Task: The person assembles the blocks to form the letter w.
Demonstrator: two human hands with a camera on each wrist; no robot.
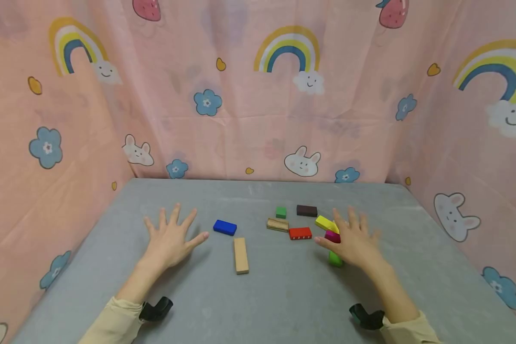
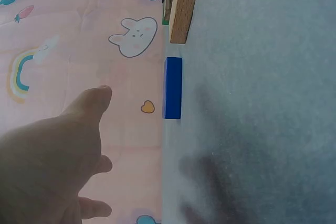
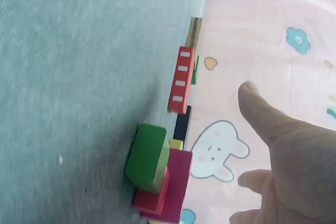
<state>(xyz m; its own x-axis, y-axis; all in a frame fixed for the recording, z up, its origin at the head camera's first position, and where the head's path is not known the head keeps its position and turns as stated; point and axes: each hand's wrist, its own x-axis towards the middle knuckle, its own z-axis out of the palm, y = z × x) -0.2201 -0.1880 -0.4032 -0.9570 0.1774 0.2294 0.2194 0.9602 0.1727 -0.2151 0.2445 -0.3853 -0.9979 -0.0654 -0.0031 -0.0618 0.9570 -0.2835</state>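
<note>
My left hand hovers over the left of the table with fingers spread, holding nothing. Nearest to it are a blue block and a long plain wooden block. Fingers spread as well, my right hand is above a cluster of blocks and partly hides them. Around it show a yellow block, a magenta block and a light green block. In the right wrist view a small red block sits between the green block and the magenta one.
Mid-table lie a red block with white marks, a tan wooden block, a small green block and a dark brown block. A pink patterned curtain encloses the grey table at the back and sides.
</note>
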